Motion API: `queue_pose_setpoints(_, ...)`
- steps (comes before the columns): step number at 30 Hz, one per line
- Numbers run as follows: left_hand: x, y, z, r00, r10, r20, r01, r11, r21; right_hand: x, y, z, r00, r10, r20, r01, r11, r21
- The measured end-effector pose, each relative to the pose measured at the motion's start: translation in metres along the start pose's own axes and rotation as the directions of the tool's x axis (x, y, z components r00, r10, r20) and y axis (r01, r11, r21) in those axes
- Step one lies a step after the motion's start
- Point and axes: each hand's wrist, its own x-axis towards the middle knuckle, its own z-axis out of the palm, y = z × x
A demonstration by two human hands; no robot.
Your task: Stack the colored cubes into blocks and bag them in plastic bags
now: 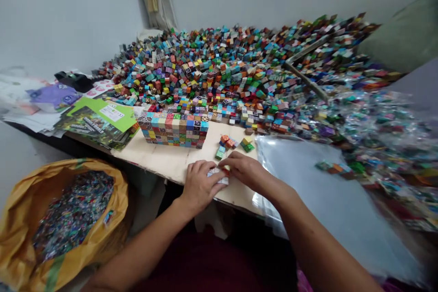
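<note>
My left hand point(200, 182) and my right hand point(244, 169) meet at the front edge of a cardboard sheet point(171, 157). Both have their fingers curled round a small cluster of cubes point(219, 174), white and red, mostly hidden between them. Just beyond the fingers lie a few loose cubes point(228, 143) in orange, teal and green. Further back stands a neat stacked block of coloured cubes point(175, 128).
A huge heap of small coloured cubes point(232, 64) covers the table's back. Clear plastic bags point(315, 182) and bagged cubes point(383, 137) lie at right. Green printed cartons point(99, 121) sit at left. An orange sack point(58, 219) of filled packets stands at lower left.
</note>
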Motion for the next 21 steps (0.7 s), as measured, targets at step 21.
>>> queue_pose_setpoints(21,0.005,-0.021,-0.010,0.996,-0.042,0.085,0.056,0.983,-0.175,-0.013,-0.008,0.005,0.997,-0.031,-0.074,0.035,0.998,0.051)
